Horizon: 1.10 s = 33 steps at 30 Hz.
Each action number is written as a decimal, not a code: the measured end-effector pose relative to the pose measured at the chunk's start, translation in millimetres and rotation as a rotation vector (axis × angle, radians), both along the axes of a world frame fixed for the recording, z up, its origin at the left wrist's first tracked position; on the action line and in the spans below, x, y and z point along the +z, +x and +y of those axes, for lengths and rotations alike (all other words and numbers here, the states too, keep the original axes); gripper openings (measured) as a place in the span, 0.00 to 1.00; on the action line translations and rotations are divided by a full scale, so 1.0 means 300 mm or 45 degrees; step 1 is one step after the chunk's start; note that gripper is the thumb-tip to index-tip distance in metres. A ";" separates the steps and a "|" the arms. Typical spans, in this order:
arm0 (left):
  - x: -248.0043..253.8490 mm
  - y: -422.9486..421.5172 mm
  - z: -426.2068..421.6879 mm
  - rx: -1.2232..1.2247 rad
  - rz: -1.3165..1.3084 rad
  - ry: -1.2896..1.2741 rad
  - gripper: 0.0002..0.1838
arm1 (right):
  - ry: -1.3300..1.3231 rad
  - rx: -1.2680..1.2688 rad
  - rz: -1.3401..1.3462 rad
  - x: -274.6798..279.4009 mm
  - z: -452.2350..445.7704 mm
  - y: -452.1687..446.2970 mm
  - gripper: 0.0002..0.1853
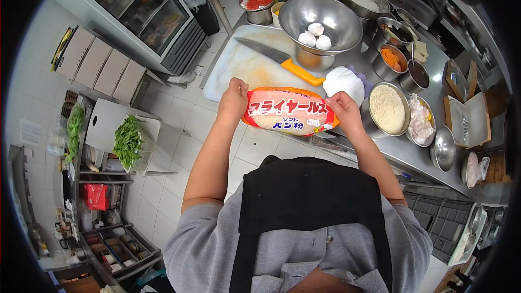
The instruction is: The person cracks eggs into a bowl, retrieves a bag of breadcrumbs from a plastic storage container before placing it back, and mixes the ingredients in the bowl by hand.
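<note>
Stretched between both hands is an orange and red bag of panko breadcrumbs (287, 110), its Japanese lettering facing up. My left hand (234, 97) grips the bag's left end with the fingers closed. At the other end, my right hand (344, 110) pinches the corner. Just beyond the bag lies a white cutting board (233, 70) with a yellow-handled knife (302, 72) on it. A steel bowl (287, 16) holding several eggs (316, 29) stands behind. Near my right hand are a white rounded bundle (344, 85) and a bowl of crumbs (386, 109).
On the steel counter to the right stand a pan of orange pieces (392, 58), a bowl of pale raw meat (420, 123) and a small steel bowl (443, 149). A pot with red food (258, 1) sits at the back. Leafy greens (128, 141) lie at left, below a glass-door fridge (130, 8).
</note>
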<state>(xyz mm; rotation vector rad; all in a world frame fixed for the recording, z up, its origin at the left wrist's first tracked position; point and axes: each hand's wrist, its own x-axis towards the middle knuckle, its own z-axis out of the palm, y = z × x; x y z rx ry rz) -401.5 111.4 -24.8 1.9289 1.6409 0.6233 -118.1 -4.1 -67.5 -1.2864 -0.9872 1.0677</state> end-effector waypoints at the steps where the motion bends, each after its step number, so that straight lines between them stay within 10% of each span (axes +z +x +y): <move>1: 0.004 0.005 0.004 -0.003 0.025 0.007 0.13 | 0.002 0.001 -0.002 -0.002 0.002 -0.005 0.06; 16: -0.042 0.006 0.068 -0.043 -0.043 0.065 0.10 | 0.009 -0.015 0.043 -0.017 0.039 -0.003 0.06; 19: 0.015 0.014 0.032 0.046 -0.041 0.225 0.09 | -0.099 0.036 -0.665 0.081 0.017 0.030 0.04; 21: 0.078 0.025 -0.003 0.059 -0.196 0.275 0.08 | 0.406 -0.242 -1.552 0.252 -0.041 -0.004 0.06; 26: 0.133 0.036 -0.023 -0.018 -0.541 0.318 0.07 | 0.572 0.148 -1.614 0.366 -0.048 -0.114 0.35; 33: 0.128 -0.021 -0.010 -0.066 -0.368 0.114 0.08 | 0.138 0.479 -1.677 0.372 -0.005 -0.168 0.42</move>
